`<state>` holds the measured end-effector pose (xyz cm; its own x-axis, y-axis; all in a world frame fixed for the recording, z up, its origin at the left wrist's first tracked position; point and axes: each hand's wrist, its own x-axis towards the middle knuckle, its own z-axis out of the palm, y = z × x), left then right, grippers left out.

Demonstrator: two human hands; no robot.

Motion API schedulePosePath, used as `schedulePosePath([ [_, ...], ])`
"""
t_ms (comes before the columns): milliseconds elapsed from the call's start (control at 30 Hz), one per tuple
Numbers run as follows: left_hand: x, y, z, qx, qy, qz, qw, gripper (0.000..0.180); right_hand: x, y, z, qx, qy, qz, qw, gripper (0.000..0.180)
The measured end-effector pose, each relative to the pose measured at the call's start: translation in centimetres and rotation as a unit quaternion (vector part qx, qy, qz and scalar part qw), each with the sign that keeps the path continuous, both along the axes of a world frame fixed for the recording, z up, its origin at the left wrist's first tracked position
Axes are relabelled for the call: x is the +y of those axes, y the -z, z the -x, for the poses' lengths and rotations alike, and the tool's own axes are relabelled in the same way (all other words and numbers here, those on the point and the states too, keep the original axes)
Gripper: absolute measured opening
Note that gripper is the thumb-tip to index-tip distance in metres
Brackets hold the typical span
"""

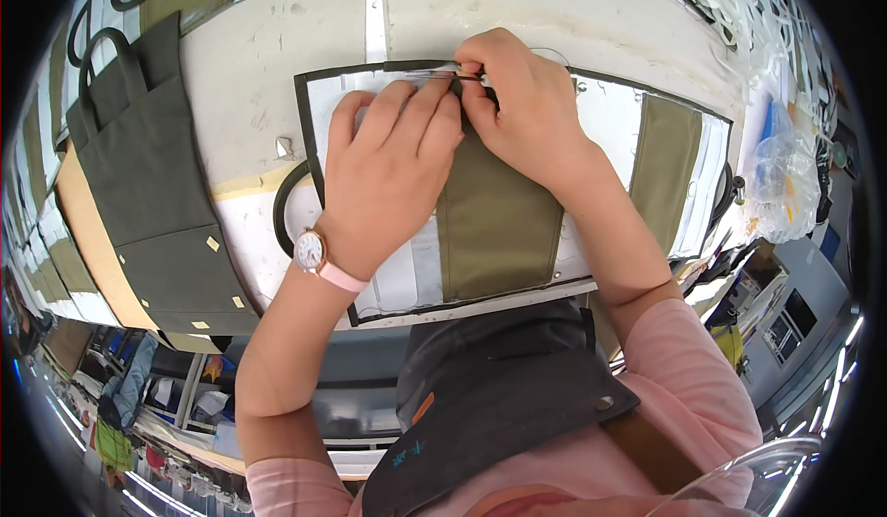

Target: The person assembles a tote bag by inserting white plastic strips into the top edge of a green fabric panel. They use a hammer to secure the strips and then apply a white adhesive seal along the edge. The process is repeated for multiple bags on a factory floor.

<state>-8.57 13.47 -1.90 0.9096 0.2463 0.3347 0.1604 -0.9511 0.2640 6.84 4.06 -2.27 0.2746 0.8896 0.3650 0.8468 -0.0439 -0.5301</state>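
A flat, unfinished bag (504, 221) lies across the table in front of me, white with olive-green panels and black binding along its edges. Black handle loops stick out at its left and right sides. My left hand (393, 161) rests palm down on its white part, fingers laid toward the far bound edge. At that edge my right hand (527, 101) grips a thin, dark pointed tool (469, 76), its tips pointing left past my left fingertips. Whether it is tweezers or thread snips I cannot tell. A watch (310, 250) with a pink strap is on my left wrist.
A dark grey-green bag (152, 175) with handles lies to the left, beside stacked olive and white pieces (55, 249). A small metal piece (285, 147) sits on the table (286, 46). White strips (739, 18) and a clear plastic bag (785, 184) are at the right.
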Motion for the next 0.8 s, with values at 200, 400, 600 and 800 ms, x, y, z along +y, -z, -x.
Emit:
schedulePosePath([
  [200, 0.0, -0.4, -0.4, -0.005, -0.007, 0.052, 0.999, 0.043, 0.0, -1.3, -0.1, 0.11, 0.083, 0.021, 0.99, 0.019],
  [400, -0.2, -0.9, -0.7, 0.016, -0.037, 0.071, 0.997, 0.048, -2.4, -3.5, -0.7, 0.064, 0.133, 0.113, 0.983, 0.031],
  [600, -0.2, -1.0, -1.0, 0.028, -0.046, 0.057, 0.997, 0.044, -3.7, -3.7, 2.5, 0.077, 0.106, 0.155, 0.979, 0.045],
  [800, -0.3, -0.9, -1.1, 0.034, -0.054, 0.054, 0.996, 0.043, -3.1, -3.8, 3.2, 0.099, 0.104, 0.176, 0.974, 0.037],
])
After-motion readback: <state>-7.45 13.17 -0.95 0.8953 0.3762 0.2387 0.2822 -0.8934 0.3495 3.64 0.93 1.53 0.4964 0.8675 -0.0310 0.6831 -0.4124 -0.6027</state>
